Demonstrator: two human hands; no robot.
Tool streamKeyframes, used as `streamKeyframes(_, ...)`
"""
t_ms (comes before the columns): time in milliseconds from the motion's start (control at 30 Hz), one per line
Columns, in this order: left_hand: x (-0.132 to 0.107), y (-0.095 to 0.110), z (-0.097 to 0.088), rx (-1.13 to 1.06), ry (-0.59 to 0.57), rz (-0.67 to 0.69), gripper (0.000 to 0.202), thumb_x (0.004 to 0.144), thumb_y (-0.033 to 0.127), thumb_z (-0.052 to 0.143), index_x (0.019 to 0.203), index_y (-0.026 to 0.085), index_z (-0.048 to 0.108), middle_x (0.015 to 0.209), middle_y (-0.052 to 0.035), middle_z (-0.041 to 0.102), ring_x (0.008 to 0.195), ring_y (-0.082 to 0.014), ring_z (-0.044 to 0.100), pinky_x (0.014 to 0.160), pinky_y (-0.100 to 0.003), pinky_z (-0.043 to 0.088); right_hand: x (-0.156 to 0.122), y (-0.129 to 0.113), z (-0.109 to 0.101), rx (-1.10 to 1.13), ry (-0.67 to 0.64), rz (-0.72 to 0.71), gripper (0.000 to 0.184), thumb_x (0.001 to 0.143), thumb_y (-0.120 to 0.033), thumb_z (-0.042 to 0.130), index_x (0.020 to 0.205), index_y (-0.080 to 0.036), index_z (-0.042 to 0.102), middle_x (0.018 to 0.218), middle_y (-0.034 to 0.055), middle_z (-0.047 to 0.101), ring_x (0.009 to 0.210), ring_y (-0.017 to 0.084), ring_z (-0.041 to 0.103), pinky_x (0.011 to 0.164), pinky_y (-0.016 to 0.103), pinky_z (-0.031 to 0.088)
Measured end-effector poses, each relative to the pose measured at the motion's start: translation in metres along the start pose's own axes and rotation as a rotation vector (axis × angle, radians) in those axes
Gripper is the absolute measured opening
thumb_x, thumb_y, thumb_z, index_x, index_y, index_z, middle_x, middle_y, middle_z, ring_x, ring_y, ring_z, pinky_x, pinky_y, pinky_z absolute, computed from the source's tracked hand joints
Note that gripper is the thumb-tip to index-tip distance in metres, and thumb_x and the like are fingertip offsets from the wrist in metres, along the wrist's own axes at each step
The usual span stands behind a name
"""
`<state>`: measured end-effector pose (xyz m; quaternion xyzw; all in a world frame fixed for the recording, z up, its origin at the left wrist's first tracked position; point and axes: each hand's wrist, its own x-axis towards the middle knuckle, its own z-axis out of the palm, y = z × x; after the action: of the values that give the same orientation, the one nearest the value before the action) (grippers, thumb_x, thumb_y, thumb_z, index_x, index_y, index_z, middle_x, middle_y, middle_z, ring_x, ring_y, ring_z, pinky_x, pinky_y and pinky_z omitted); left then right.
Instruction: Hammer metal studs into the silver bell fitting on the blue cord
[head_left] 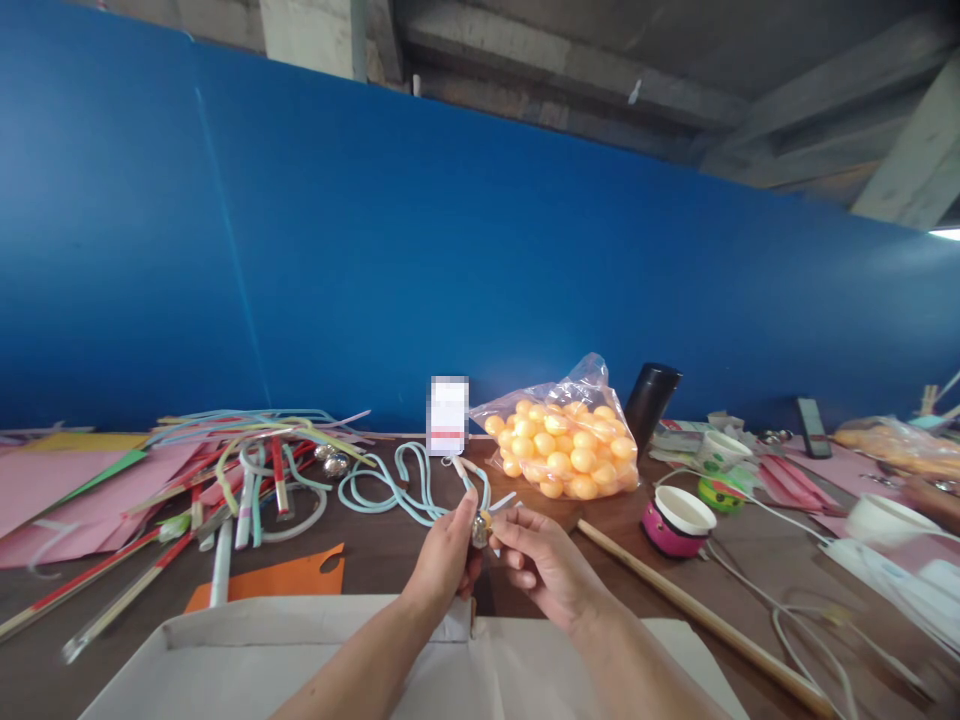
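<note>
My left hand (450, 550) is closed around a small shiny silver bell (479, 532) above the table's front area. Thumb and index finger of my right hand (544, 565) pinch close against the bell's right side, by a small yellowish bit (487, 518); what exactly they grip is too small to make out. Just beyond both hands, light blue cord (375, 490) lies in loose loops. A white card in a holder (448, 412) leans upright against the blue wall behind them.
A clear bag of orange balls (559, 450) sits behind my right hand, beside a black bottle (652, 405). A wooden stick (697, 610) slants along the right, near a pink cup (675, 525) and white cables. Coloured strips, sticks and paper (97, 485) pile up left. Grey-white cardboard (300, 660) lies under my forearms.
</note>
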<state>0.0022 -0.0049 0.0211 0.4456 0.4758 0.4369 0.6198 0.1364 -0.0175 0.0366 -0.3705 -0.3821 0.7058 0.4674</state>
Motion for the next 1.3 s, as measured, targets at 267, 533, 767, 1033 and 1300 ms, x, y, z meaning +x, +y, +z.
streamKeyframes(267, 0.0030, -0.0059, -0.0013, 0.004, -0.013, 0.030, 0.059, 0.074, 0.071, 0.036, 0.051, 0.019, 0.050, 0.029, 0.0054, 0.035, 0.024, -0.0076, 0.024, 0.027, -0.021, 0.023, -0.0017, -0.0030, 0.0002, -0.011, -0.007, 0.011, 0.025, 0.065, -0.030, 0.077, 0.069, -0.013, 0.059, 0.065, -0.0002, 0.057, 0.047, 0.002, 0.034, 0.039, 0.015, 0.017)
streamKeyframes(533, 0.0019, -0.0046, -0.0005, -0.003, -0.015, 0.005, 0.060, 0.074, 0.072, 0.035, 0.051, 0.019, 0.051, 0.029, 0.0054, 0.035, 0.024, -0.0071, 0.024, 0.027, -0.021, 0.024, -0.0010, -0.0012, 0.0002, 0.012, -0.017, -0.012, 0.023, 0.067, -0.028, 0.077, 0.069, -0.012, 0.060, 0.066, 0.0001, 0.057, 0.048, 0.002, 0.036, 0.039, 0.014, 0.021)
streamKeyframes(767, 0.0029, -0.0057, -0.0015, -0.003, -0.020, 0.011, 0.060, 0.074, 0.072, 0.035, 0.052, 0.018, 0.051, 0.029, 0.0057, 0.034, 0.024, -0.0069, 0.024, 0.027, -0.020, 0.023, -0.0005, -0.0004, -0.0006, 0.000, -0.013, -0.029, 0.021, 0.069, -0.027, 0.075, 0.070, -0.013, 0.059, 0.066, 0.0005, 0.057, 0.048, 0.003, 0.037, 0.039, 0.013, 0.025)
streamKeyframes(1033, 0.0038, -0.0072, -0.0022, -0.002, -0.029, 0.022, 0.061, 0.075, 0.072, 0.035, 0.051, 0.018, 0.050, 0.028, 0.0062, 0.034, 0.023, -0.0068, 0.024, 0.026, -0.020, 0.022, -0.0008, -0.0002, 0.0001, -0.016, -0.022, -0.034, 0.022, 0.068, -0.027, 0.075, 0.070, -0.012, 0.059, 0.066, 0.0008, 0.058, 0.048, 0.003, 0.036, 0.039, 0.013, 0.027)
streamKeyframes(1300, 0.0000, -0.0024, -0.0007, -0.032, -0.048, 0.006, 0.061, 0.074, 0.072, 0.035, 0.050, 0.018, 0.049, 0.027, 0.0065, 0.032, 0.023, -0.0064, 0.023, 0.027, -0.020, 0.023, -0.0009, -0.0006, -0.0012, -0.021, -0.040, -0.040, 0.021, 0.070, -0.026, 0.074, 0.070, -0.012, 0.059, 0.067, 0.0007, 0.057, 0.048, 0.003, 0.037, 0.039, 0.013, 0.029)
